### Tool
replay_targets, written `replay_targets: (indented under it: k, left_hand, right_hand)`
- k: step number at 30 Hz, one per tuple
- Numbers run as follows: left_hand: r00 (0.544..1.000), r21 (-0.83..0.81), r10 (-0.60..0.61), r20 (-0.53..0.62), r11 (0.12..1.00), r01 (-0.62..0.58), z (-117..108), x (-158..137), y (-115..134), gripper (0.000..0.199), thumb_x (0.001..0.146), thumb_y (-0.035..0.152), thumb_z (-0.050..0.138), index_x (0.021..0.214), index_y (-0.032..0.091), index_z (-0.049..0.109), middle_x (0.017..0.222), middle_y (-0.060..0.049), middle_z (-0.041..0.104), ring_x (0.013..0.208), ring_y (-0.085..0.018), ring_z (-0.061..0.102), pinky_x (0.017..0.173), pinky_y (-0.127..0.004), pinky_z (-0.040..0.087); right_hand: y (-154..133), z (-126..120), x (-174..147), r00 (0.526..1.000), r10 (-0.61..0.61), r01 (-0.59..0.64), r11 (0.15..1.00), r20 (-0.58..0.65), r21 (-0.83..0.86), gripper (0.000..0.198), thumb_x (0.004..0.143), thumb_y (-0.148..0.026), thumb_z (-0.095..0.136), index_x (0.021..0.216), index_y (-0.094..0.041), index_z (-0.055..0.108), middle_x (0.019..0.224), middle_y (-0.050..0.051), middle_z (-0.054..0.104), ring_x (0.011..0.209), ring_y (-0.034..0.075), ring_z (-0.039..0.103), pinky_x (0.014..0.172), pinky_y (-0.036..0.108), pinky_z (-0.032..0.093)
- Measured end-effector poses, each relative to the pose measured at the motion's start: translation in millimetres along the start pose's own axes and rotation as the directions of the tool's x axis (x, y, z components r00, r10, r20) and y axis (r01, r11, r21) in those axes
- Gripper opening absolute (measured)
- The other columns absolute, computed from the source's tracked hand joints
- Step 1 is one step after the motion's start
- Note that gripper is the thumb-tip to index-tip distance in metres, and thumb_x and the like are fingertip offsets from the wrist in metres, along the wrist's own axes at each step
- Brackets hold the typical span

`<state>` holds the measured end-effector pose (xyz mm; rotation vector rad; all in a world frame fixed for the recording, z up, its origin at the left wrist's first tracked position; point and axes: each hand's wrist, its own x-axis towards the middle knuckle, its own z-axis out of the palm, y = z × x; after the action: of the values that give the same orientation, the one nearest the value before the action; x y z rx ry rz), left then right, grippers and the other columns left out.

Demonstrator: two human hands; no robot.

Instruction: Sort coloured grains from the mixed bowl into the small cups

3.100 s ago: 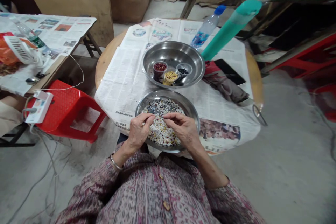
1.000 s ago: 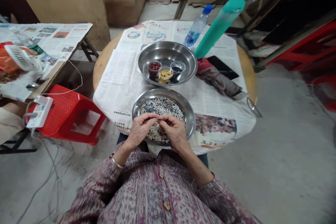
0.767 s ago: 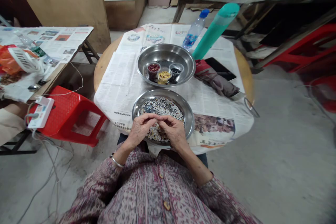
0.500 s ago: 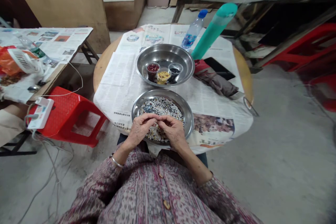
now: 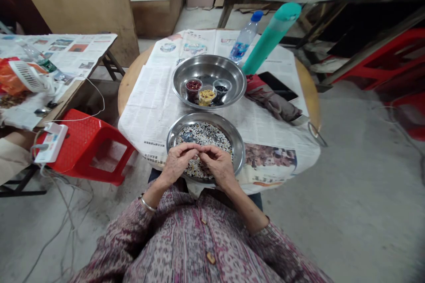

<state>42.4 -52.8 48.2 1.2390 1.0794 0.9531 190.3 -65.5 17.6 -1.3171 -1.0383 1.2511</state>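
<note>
My left hand and my right hand meet above the near steel bowl, fingertips pinched together. Whatever lies between the fingertips is too small to make out. Mixed white, black and yellow beads or grains cover the bottom of this bowl. Just beyond it stands a deeper steel basin. Inside the basin are three clear cups: one with dark red pieces, one with yellow pieces, one with black pieces.
Newspaper covers the round table. At its right side are a water bottle, a green cylinder, a folded umbrella and a dark tablet or phone. A red stool with a power strip stands left.
My hands stay pinched together over the near bowl with hardly any movement. The view has shifted very slightly.
</note>
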Motion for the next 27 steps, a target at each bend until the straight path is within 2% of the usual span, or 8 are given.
replay_targets:
  k: [7,12,20,27]
  left_hand:
    - [1.0,-0.009,-0.009,-0.016,1.0,0.009,1,0,0,0.017,0.086,0.023,0.063,0.097,0.015,0.074,0.089,-0.004,0.073,0.078,-0.013,0.064,0.081,-0.027,0.052]
    - [0.999,-0.064,-0.036,-0.033,0.997,0.034,1,0,-3,0.019,0.084,0.024,0.066,0.1,0.014,0.072,0.087,-0.003,0.071,0.077,-0.013,0.064,0.079,-0.027,0.053]
    - [0.998,-0.047,-0.036,-0.057,0.998,0.033,1,-4,0,0.02,0.084,0.024,0.066,0.099,0.015,0.074,0.093,-0.005,0.074,0.08,-0.014,0.066,0.08,-0.028,0.055]
    - [0.998,-0.067,-0.052,-0.046,0.997,0.049,-1,-10,3,0.018,0.085,0.026,0.065,0.097,0.015,0.074,0.085,-0.004,0.072,0.077,-0.013,0.065,0.079,-0.027,0.054]
  right_hand:
    - [-5,-1,-1,0.999,0.006,-0.006,1.0,-0.044,0.002,0.019,0.066,-0.037,0.073,0.076,-0.021,0.073,0.068,-0.001,0.069,0.059,0.012,0.056,0.061,0.026,0.046]
    - [-17,-2,-4,0.998,0.028,-0.024,0.997,-0.057,0.07,0.02,0.065,-0.037,0.077,0.075,-0.021,0.074,0.066,-0.001,0.068,0.059,0.012,0.056,0.058,0.026,0.046]
    - [-29,1,-11,0.998,0.008,0.001,0.991,-0.064,0.133,0.017,0.066,-0.035,0.079,0.077,-0.023,0.075,0.076,0.001,0.073,0.071,0.015,0.063,0.069,0.03,0.052]
    - [-28,0,-13,0.993,0.019,-0.001,0.987,-0.113,0.158,0.019,0.065,-0.033,0.08,0.08,-0.023,0.074,0.079,0.001,0.072,0.075,0.015,0.063,0.072,0.031,0.053]
